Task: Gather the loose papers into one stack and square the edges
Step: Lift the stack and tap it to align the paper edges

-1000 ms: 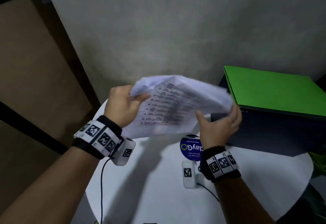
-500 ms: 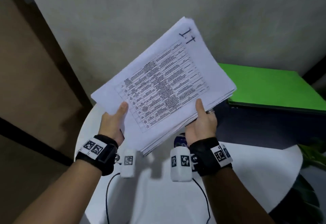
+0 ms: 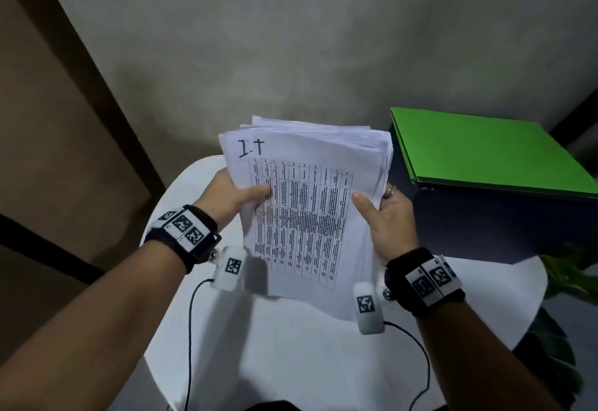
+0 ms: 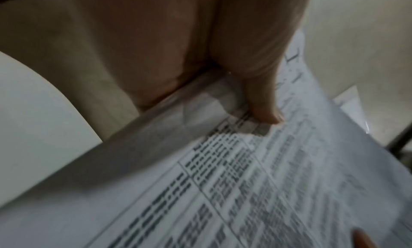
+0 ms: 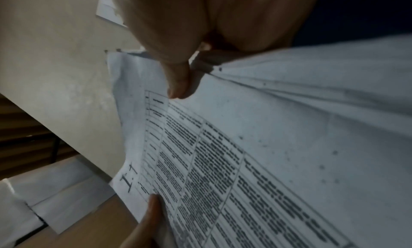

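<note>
A thick stack of white papers [image 3: 310, 210] with a printed table and a handwritten mark on the top sheet stands nearly upright over the round white table [image 3: 291, 362]. My left hand [image 3: 233, 198] grips its left edge, thumb on the front sheet. My right hand [image 3: 386, 216] grips the right edge, thumb on the front and fingers behind. The far edges of the sheets are uneven and fanned. In the left wrist view my left thumb [image 4: 265, 110] presses on the papers [image 4: 245, 190]. The right wrist view shows my right thumb [image 5: 178, 88] on the papers [image 5: 267, 146].
A green folder [image 3: 485, 148] lies on a dark box [image 3: 485, 223] at the table's right side. A grey wall stands behind the table. Cables run from both wrist cameras across the table. Green leaves [image 3: 569, 278] show at the right edge.
The stack has swung from a diagonal tilt to a nearly upright portrait position and come lower toward the table. Both hands now hold its side edges instead of its bottom.
</note>
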